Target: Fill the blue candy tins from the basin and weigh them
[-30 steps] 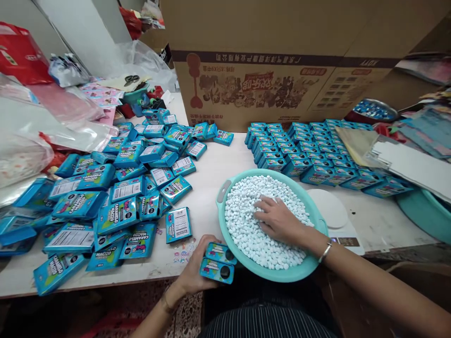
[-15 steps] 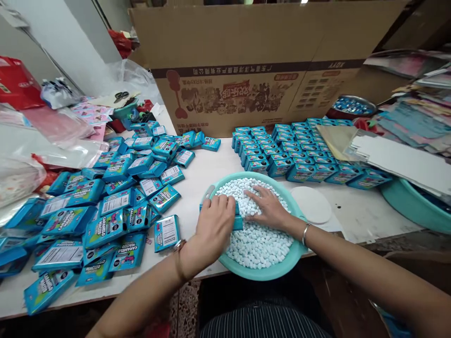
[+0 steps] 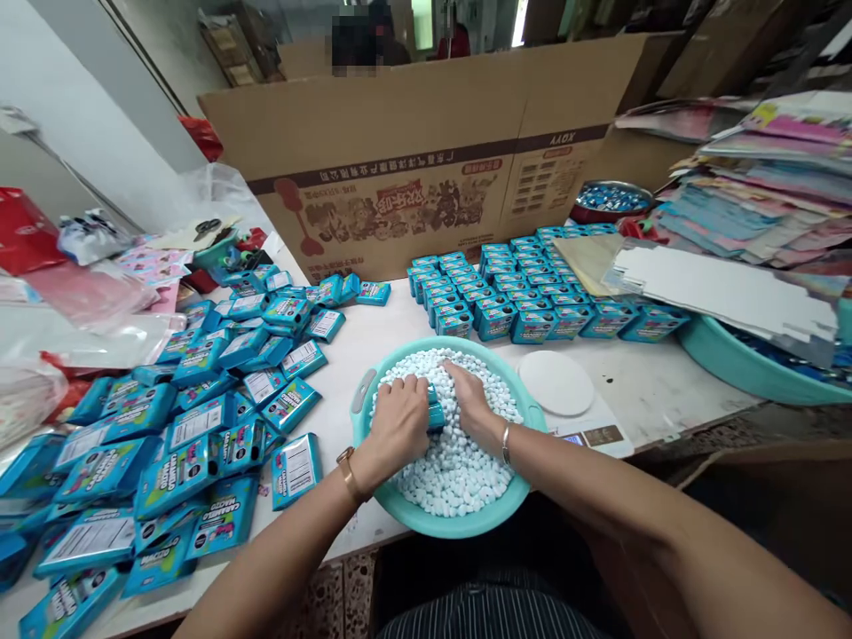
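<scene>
left hand [image 3: 399,419] curled tight around small blue plastic candy boxes [image 3: 436,414], pressed into white oval candies [image 3: 459,466] filling the round teal plastic basin [image 3: 426,519]. right hand [image 3: 469,397] just beside, fingers spread flat on the candies, gripping nothing, touching the boxes. loose blue boxes pile [image 3: 193,417] left of left hand.

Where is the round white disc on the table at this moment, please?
In the head view, the round white disc lies flat on the table, right of the teal basin of white candies and in front of the neat rows of blue boxes.
</scene>
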Available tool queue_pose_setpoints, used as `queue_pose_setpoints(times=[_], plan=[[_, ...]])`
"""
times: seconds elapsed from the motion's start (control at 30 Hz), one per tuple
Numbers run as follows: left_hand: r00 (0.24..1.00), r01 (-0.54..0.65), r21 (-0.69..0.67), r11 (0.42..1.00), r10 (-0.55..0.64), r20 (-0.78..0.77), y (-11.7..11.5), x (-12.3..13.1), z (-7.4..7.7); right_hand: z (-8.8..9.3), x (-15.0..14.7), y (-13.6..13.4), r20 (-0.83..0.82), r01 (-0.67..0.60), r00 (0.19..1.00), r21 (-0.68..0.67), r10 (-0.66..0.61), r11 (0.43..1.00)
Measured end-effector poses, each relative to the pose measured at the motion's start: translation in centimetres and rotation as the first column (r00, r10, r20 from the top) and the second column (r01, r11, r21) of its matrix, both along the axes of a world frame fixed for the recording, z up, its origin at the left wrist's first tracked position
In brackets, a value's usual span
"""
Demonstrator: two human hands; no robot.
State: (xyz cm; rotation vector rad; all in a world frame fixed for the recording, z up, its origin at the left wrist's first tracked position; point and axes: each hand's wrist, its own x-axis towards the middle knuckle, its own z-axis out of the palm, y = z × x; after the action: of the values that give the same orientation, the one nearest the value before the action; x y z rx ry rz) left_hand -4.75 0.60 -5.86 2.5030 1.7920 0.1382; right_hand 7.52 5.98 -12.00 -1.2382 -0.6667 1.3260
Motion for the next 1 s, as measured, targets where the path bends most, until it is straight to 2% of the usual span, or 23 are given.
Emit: queue_pose_setpoints(times=[0.07,0.13,0.23,0.37,0.5,0.67,0.8,1.0], plan=[[0.992,-0.095,0.02,0.995,0.093,0.084,-0.6,-0.3,-0.1,1.2,-0.5,-0.2,-0.218,-0.015,0.976,-0.081,-0.003,0.997],[0.966,-0.193,0.059,0.979,0.179,0.189,-1.2,-0.7,-0.1,2.6,-0.8,-0.5,-0.323,-0.052,0.946,-0.054,0.031,0.997],[0.928,-0.253,0.105,0.962,0.211,0.308,-2.1,-1.1,-0.3,4.5,-1.1,-1.0,-0.359,-0.061,0.931,0.026,0.066,0.998],[0.9,-0.249,0.167,0.954,0.164,0.404,-2.6,-1.3,-0.6,6.1,-1.2,-1.1,-0.36,-0.058,0.931,0.028,0.064,0.998],[0.867,-0.262,0.212,0.941,0.133,0.481,-2.5,-1.2,-0.6,6.7,-0.9,-0.8,-0.357,-0.099,0.926,0.086,0.123,0.991],[0.837,-0.247,0.188,0.951,0.112,0.535,-2.2,-1.2,-0.1,6.9,-0.3,-0.5,-0.367,-0.147,0.915,0.084,0.167,0.986],[0.864,-0.22,0.18,0.959,0.106,0.491,-2.0,-1.1,0.3,7.2,-0.2,-0.4,-0.391,-0.124,0.909,0.072,0.143,0.99],[0.888,-0.201,0.097,0.975,0.14,0.437,-1.6,-0.8,1.0,7.7,-0.2,-0.9,-0.356,-0.111,0.923,0.12,0.147,0.987]])
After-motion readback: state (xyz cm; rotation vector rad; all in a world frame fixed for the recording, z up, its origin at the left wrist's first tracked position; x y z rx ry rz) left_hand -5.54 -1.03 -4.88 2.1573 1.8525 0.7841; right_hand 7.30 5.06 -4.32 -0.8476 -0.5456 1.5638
